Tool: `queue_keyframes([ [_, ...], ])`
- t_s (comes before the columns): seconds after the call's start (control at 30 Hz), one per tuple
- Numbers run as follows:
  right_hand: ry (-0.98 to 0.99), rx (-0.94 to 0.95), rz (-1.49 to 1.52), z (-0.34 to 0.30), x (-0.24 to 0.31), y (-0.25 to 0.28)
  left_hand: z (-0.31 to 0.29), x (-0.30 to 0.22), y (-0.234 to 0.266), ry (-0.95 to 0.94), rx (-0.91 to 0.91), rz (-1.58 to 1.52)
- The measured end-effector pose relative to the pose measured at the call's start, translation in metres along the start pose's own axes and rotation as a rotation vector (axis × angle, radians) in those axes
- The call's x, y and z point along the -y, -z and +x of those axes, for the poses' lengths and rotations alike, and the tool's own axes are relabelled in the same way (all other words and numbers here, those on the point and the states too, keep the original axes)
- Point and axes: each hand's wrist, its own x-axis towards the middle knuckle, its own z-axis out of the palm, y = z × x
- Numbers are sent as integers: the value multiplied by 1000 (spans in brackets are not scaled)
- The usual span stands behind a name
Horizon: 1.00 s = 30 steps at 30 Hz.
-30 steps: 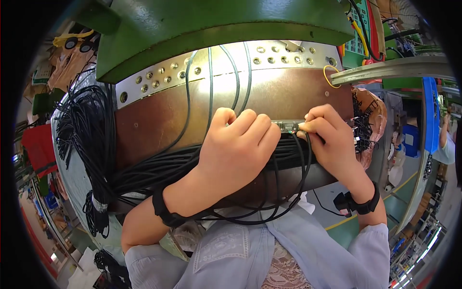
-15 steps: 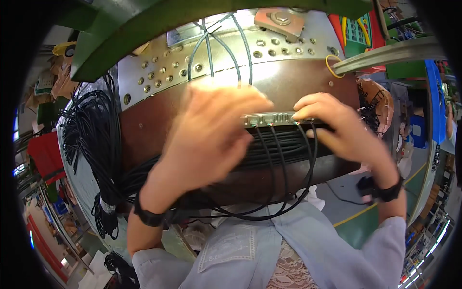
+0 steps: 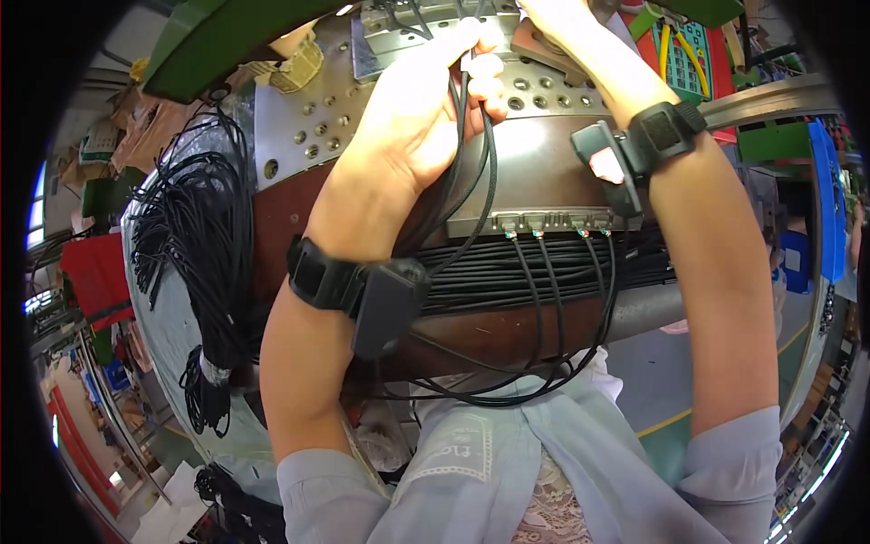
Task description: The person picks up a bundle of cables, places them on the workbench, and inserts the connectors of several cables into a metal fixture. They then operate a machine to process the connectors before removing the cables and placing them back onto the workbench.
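Note:
My left hand (image 3: 444, 100) is raised in front of the metal plate, its fingers closed around black cables (image 3: 485, 163) that hang down from it in loops. Up at the top edge of the picture is my right hand (image 3: 564, 25), its fingers beyond the edge or lost in glare. Below both hands lies a metal connector strip (image 3: 467, 223), with several thin black cables (image 3: 530, 281) plugged in along it and drooping toward my lap. Behind those runs a thick bundle of black cables (image 3: 453, 295) lying sideways.
A perforated metal plate (image 3: 553, 98) bears a clamp block (image 3: 544, 50). Green machine frame parts (image 3: 227, 36) arch over the upper left. A large cable bunch (image 3: 204, 208) hangs at left. Yellow-handled pliers (image 3: 666, 54) and a metal rail (image 3: 770, 98) are at upper right.
Both hands have moved from the connector strip up to the top of the picture. My left hand now grips black cables; the blue-grey cables over the plate no longer show as before.

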Motion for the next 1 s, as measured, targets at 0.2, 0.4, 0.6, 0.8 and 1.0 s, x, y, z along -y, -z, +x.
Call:
queue_keyframes([
  [0.2,-188,240,-789,8,-3,-5,-79,-10,-40,187,-178,-103],
  [0.4,-188,451,-735,-15,-18,6,-156,0,-36,268,-63,-172],
  [0.6,651,461,-1174,-37,-42,33,-318,-175,103,-969,-802,538],
  [0.8,785,156,-1327,-98,-34,27,-351,-161,137,-167,-1235,1022],
  [1.0,288,485,-1138,-116,-33,35,-164,25,4,211,16,612],
])
